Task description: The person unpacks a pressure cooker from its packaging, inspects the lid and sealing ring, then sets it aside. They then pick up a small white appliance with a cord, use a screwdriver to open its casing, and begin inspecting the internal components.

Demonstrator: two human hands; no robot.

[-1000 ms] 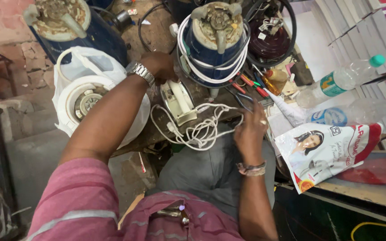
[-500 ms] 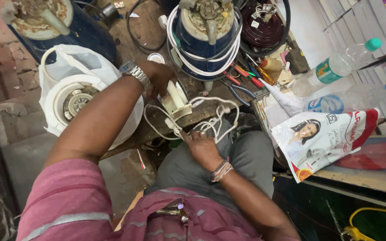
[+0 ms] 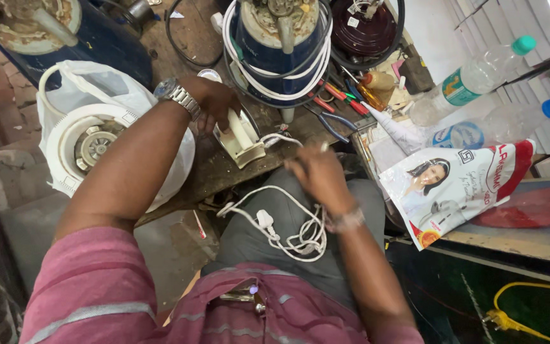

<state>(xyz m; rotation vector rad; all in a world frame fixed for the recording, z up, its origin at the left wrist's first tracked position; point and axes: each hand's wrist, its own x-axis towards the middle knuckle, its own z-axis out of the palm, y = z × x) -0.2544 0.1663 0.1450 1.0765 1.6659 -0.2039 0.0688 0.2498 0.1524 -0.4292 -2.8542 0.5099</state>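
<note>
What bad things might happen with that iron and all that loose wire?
The white cord lies in loose loops on the lap, so it might snag the right hand or tangle. The iron sits at the bench edge, steadied only by the left hand; a tug on the cord might pull it off.

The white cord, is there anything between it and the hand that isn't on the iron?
Nothing visible. The right hand is already at the white cord, which runs from the cream iron down into a loose heap on the person's lap. The hand is blurred, so the fingers' exact grip cannot be told. The left hand rests on the iron.
</note>
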